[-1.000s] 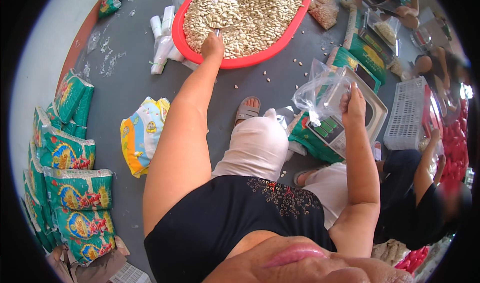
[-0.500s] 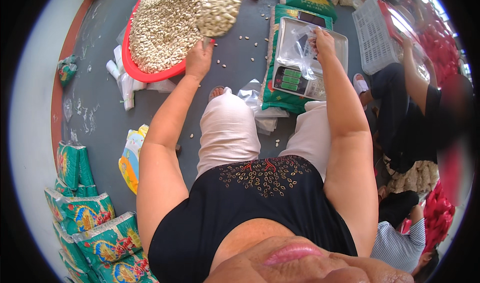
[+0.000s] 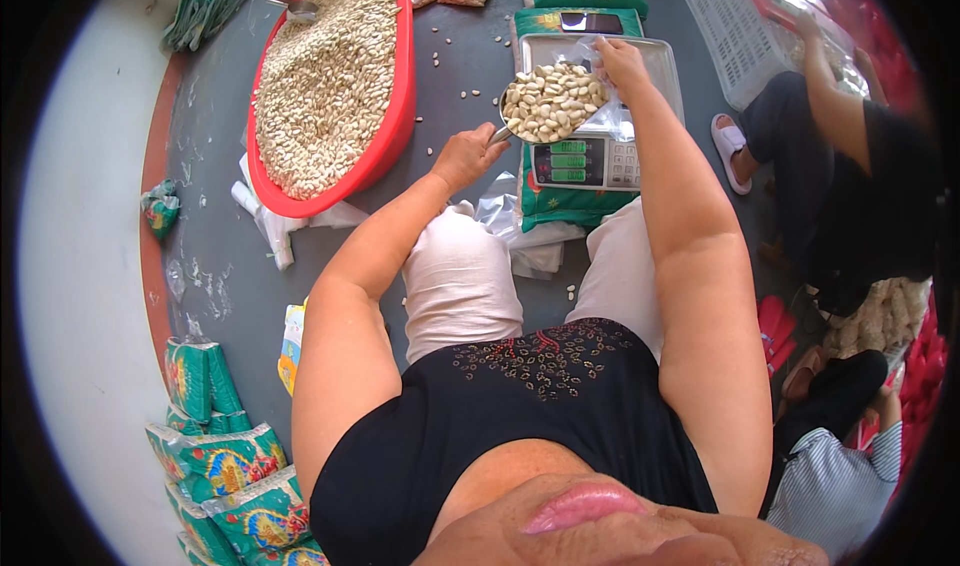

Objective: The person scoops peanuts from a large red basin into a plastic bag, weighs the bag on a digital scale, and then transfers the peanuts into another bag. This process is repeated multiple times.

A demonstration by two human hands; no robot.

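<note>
Scoop [image 3: 501, 135], metal, heaped with pale bean-like pieces [image 3: 553, 101], above scale [image 3: 621, 163]; left hand [image 3: 464, 160] wrapped closed round its handle; right hand [image 3: 622, 66], fingers drawn together, pinching clear plastic bag [image 3: 607, 116] just beside scoop

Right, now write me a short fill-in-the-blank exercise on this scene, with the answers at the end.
1. The left hand grips the metal scoop by its ____.
2. The right hand holds a clear plastic ____.
3. The large tub to the left of the scale is coloured ____.
4. The package under the scale is mainly coloured ____.

Missing words: handle; bag; red; green.
</note>
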